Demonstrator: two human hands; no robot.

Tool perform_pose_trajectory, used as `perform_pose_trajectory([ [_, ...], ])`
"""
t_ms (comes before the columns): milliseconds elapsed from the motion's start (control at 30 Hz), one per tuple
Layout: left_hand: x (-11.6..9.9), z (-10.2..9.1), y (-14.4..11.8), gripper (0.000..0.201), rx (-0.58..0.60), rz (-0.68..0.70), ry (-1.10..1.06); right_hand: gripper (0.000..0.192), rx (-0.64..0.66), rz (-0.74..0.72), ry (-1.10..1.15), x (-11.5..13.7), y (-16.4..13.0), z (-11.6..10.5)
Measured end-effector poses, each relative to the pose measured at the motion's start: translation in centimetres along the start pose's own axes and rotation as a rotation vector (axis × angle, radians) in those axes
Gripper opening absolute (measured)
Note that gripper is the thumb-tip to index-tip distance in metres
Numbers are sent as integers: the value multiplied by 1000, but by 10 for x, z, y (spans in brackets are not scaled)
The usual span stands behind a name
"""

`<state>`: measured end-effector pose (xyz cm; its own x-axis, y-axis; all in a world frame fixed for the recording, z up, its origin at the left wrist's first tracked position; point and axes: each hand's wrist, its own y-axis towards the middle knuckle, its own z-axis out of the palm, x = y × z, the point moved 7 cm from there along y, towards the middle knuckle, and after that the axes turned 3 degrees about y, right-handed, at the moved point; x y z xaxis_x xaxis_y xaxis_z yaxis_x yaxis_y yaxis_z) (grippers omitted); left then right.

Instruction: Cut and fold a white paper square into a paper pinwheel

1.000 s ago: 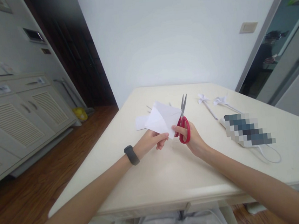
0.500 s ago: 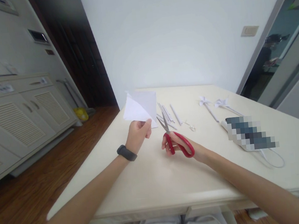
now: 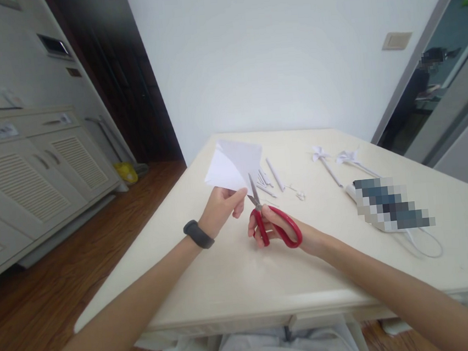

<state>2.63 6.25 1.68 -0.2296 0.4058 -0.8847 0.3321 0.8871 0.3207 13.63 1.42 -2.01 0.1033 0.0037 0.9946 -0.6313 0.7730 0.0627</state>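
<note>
Folded white paper (image 3: 233, 166) is held up above the far left part of the cream table (image 3: 244, 285), pinched at its lower corner between the thumb and fingers of the left hand (image 3: 222, 211), whose wrist carries a dark band (image 3: 199, 234). It looks like a sheet folded into a triangle-like shape, with one flap lying over another, and it tilts up and away from the person. Just to the right of that hand, the right hand (image 3: 266, 228) grips red-handled scissors (image 3: 270, 219), fingers threaded through the red loops and curled closed around them; the metal blades point up and away, close together, with their tips right at the paper's lower edge, though whether they touch it cannot be told. Beyond the hands, near the middle of the table, lie several thin rolled paper sticks (image 3: 268, 179) and a few small white scraps (image 3: 297, 192). Farther right are two small white paper pinwheels (image 3: 336, 161) on sticks, lying flat and side by side. Near them sits a blurred-out object (image 3: 389, 203) with a white cord (image 3: 425, 242) looping off its near end. At the left of the room stands a pale cabinet (image 3: 31, 178) with louvred doors, on a wooden floor (image 3: 43, 304).
</note>
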Motion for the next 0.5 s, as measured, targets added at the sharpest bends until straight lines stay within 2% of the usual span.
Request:
perform_pose_trajectory([
  [267,-1,0,-1,46,12,-4,-90,48,34,-52,43,2,-1,3],
  [500,-1,2,-1,45,29,0,-82,46,22,-30,88,-1,1,4],
])
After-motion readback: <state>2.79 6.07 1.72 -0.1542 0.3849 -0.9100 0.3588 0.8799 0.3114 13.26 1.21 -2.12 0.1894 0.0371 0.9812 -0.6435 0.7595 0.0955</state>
